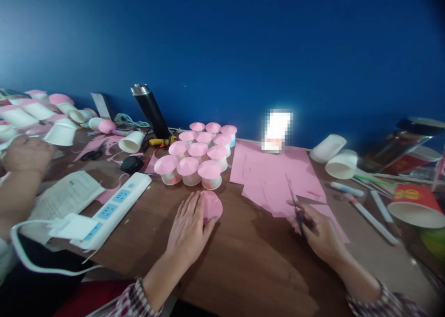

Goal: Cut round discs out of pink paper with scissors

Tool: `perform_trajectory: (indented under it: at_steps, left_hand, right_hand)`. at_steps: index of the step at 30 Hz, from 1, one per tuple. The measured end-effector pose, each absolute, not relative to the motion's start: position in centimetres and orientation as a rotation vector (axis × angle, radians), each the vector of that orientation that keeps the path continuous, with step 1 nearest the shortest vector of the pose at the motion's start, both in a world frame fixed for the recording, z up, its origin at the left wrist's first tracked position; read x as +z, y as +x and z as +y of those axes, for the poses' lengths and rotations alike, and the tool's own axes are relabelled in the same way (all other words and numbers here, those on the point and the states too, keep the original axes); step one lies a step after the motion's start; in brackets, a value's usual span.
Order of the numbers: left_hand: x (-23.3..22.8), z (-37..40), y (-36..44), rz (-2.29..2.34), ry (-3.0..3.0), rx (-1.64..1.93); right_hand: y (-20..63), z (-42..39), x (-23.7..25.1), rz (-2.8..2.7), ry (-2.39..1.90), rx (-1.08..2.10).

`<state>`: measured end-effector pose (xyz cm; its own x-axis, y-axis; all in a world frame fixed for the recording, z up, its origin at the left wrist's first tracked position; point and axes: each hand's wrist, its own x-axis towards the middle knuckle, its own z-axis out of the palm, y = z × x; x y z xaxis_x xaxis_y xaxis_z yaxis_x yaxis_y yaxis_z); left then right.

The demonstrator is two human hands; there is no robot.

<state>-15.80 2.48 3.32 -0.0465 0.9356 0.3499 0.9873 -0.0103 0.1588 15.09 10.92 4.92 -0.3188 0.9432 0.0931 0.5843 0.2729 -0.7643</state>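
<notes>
My left hand lies flat on the brown table, its fingers resting on a pink paper circle. My right hand grips a pair of scissors, blades open and pointing away over a pile of pink paper sheets. Behind the circle stands a cluster of several white cups with pink cone lids.
A white power strip and printed paper lie at the left, beside another person's hand. A black flask, loose white cups, pens and red cups sit around. A blue wall stands behind.
</notes>
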Motion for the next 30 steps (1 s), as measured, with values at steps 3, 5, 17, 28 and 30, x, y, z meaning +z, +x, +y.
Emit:
perform_trajectory:
  at_steps: [3,5,17,28,30]
  left_hand:
    - [2.8,2.5,-16.0,-2.135,-2.035,-0.503]
    - [2.7,2.3,-15.9,-2.130,-2.063,-0.504]
    - [4.2,1.1,-14.7,-2.134,-2.237,-0.673]
    - [6.3,-0.8,-11.3,-2.071,-2.344,-1.372]
    - [6.7,-0.9,-9.6,-2.234,-2.443,-1.554]
  right_hand:
    - [14.8,10.6,4.8,-2.107,-1.407,0.728]
    - [14.7,10.4,4.6,-2.143,-1.406,0.712]
    - [14.3,9.5,5.0,-2.343,-1.309,0.650]
    - [13.0,7.6,6.4,-1.966,-1.141,1.226]
    - [12.6,6.6,6.3,-1.944,-1.078,1.368]
